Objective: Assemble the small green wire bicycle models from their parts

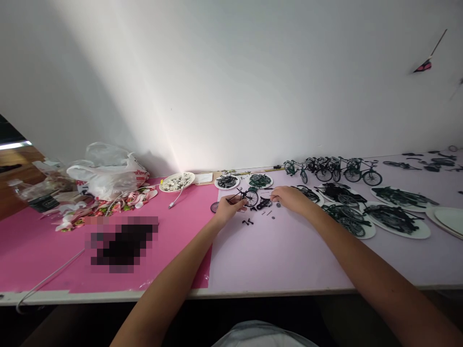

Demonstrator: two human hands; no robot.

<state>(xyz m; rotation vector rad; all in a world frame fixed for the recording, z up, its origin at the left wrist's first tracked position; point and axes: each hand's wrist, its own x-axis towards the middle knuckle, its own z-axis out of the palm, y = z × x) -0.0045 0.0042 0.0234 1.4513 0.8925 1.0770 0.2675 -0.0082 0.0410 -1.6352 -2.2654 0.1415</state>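
Model bicycle (251,198): half-built, black, one spoked wheel showing, standing low on the surface (289,260) right in front of us.

Handling, our read: very light, thin frame, fine spokes. It looks stiff enough but easy to bend or snap. Best gripped at the frame tubes or the axle, never on the spokes. It is small and smooth, so it could slip out of a loose pinch.

Left hand (228,208): just left of the bicycle, fingers closed on its frame end, wheel sticking out past the fingertips.

Right hand (289,198): near the bicycle on its right, not touching it. Fingers are curled down together toward the surface; we cannot tell whether they pinch anything.

Loose black parts (264,203): just right of the bicycle, between it and the right hand.

Small screws (248,222): just in front of the bicycle, on our side of it.

Behind the bicycle: plate of black parts (216,183), plate of green parts (271,182).

Well right of the bicycle: row of finished bicycles (333,168) along the wall, plates of frames (415,236) nearer us.

Left of the bicycle: pink mat (162,250), starting just beside it. Further left lie a plate of white bits (190,177) and a plastic bag (108,176).
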